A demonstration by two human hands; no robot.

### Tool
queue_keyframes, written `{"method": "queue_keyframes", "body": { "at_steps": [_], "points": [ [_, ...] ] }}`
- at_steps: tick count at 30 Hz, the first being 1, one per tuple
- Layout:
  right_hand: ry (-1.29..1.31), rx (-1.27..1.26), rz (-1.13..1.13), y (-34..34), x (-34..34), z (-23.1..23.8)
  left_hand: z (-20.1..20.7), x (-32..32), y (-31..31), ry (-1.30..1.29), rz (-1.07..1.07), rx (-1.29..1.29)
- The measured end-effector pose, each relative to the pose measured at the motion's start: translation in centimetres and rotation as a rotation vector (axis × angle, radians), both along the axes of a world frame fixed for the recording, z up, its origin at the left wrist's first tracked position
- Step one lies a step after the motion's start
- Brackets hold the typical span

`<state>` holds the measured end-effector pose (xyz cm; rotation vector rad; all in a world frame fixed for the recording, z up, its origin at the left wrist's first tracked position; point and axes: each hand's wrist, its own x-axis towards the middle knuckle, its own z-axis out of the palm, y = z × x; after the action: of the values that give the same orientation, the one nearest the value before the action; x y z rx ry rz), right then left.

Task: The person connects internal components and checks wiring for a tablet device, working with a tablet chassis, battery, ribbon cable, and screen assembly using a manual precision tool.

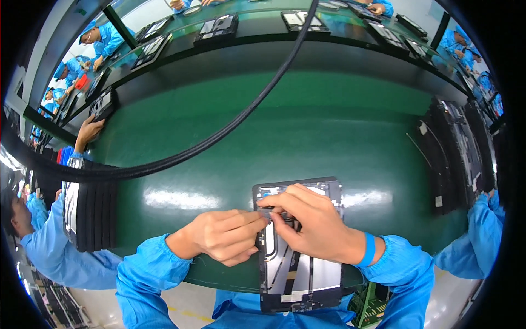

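An opened tablet (327, 274) with bare silver and black insides lies in front of me, its near end reaching over the table's front edge. My left hand (223, 236) is closed in a pinch at the tablet's left edge. Whatever its fingertips hold is too small to make out. Across the tablet's upper half lies my right hand (315, 222), a blue band (369, 249) round its wrist. Its index finger and thumb bend in toward the left fingertips, and its other fingers are curled. Anything between them is hidden.
Upright dark tablet housings stand in a row (97, 211) at the left and a stack (457, 153) at the right. A black cable (219, 134) arcs overhead. More opened tablets (217, 28) line the raised shelf. A co-worker's hand (90, 131) touches a device at left.
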<state>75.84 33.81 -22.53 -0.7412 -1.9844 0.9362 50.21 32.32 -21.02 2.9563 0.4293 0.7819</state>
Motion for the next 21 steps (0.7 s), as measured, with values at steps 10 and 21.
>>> {"method": "queue_keyframes", "body": {
  "at_steps": [10, 21],
  "points": [
    [0.195, 0.208, -0.398, 3.5, 5.7, 0.0, 0.1, 1.4, -2.2, -0.063, 0.251, 0.016],
    [0.048, 0.645, -0.836, 4.1, 15.1, 0.0, -1.0, 8.8, -6.3, 0.225, -0.219, -0.143]
  ]
}}
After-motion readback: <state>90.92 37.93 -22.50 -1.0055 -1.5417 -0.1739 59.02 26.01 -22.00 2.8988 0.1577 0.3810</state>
